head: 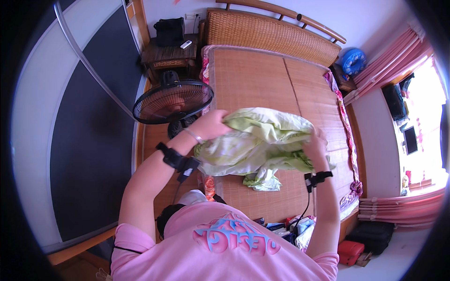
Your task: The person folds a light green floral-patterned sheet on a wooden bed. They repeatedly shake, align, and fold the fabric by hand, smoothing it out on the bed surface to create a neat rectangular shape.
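A light green and white piece of cloth (246, 147) hangs bunched between my two hands, above the woven mat (253, 80) on the bed. My left hand (212, 124) grips its upper left edge, with a bracelet and a black strap on that arm. My right hand (316, 145) holds the cloth's right side, and a black strap with a cable circles that wrist. Small printed writing shows on the cloth near my right hand. Its lower end dangles close to the mat; whether it touches cannot be told. Folds hide some of my fingertips.
A black electric fan (174, 102) stands close beyond my left forearm. Behind it is a wooden nightstand (168, 52) with a black bag (169, 31) and a white remote (186, 44). Folded clothes (304, 228) lie at the bed's near edge. A blue swim ring (353, 61) rests at the far right.
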Motion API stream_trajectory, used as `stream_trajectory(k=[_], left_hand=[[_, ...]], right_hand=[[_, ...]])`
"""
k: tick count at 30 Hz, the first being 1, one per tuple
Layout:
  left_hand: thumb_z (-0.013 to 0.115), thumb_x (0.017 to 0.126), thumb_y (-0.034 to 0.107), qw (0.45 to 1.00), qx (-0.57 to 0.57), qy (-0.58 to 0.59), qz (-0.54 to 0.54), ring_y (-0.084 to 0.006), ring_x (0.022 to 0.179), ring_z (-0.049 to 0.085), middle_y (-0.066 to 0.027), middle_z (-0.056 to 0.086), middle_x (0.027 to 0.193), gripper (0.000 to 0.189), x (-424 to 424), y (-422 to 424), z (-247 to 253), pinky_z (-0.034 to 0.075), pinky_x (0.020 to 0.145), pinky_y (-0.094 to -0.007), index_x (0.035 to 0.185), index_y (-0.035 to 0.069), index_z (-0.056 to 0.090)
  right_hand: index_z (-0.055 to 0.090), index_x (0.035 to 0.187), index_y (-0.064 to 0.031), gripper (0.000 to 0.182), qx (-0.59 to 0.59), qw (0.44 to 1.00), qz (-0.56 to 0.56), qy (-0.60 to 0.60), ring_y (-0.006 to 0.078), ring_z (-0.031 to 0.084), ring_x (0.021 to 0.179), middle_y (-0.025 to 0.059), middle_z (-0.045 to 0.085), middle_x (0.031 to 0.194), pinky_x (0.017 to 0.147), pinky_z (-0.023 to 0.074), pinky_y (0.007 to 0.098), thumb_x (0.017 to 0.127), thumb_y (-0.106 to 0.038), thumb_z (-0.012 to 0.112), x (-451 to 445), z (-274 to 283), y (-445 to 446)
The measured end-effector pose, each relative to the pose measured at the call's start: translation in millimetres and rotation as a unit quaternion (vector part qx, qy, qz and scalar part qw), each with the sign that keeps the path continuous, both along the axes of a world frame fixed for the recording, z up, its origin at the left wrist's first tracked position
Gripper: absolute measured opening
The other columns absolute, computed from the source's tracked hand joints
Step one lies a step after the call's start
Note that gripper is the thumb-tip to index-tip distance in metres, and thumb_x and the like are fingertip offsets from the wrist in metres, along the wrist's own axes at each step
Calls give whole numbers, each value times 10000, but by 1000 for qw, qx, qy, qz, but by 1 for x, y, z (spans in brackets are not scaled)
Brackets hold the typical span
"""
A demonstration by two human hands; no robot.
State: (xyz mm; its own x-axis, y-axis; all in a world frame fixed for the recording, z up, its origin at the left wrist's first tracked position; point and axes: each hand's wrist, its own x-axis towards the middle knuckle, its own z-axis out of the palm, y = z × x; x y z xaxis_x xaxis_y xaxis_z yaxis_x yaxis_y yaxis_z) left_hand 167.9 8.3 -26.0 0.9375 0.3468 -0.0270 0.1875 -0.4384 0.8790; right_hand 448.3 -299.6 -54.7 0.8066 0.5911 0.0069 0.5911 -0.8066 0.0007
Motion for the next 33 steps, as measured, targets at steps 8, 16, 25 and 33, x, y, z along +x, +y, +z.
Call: stream_trajectory(k=[8, 16, 25, 33], left_hand=[[644, 809, 254, 996, -77, 17, -43, -182, 785, 620, -132, 669, 880, 351, 52, -32, -27, 492, 715, -308, 1032, -15, 620], [787, 732, 377, 990, -130, -44, 26, -285, 1276, 428, -209, 434, 1373, 923, -22, -39, -173, 346, 1068, -372, 1415, -12, 303], [729, 744, 319, 995, 25, -39, 83, -368, 1277, 421, -265, 407, 1378, 747, 7, -29, -218, 369, 1037, -397, 1355, 16, 424], [562, 901, 168, 915, -139, -243, 290, -231, 849, 651, -166, 671, 900, 236, -13, 15, -146, 487, 777, -339, 1066, 15, 632]], right_hand=[[483, 1270, -25, 575, 235, 917, 249, 202, 420, 626, 838, 202, 660, 888, 720, 507, 418, 763, -165, 715, -127, -4, 126], [671, 1015, 5, 198, 501, 747, 132, 417, 114, 641, 834, 38, 696, 914, 713, 528, 272, 839, 28, 585, -110, 33, 138], [678, 929, 25, 234, 564, 751, 183, 290, 73, 591, 705, 17, 670, 809, 616, 478, 236, 905, -207, 659, -88, 165, 165], [669, 1022, 51, 409, 572, 809, 76, 112, 129, 608, 804, 82, 687, 887, 739, 489, 290, 900, -339, 656, -9, 177, 145]])
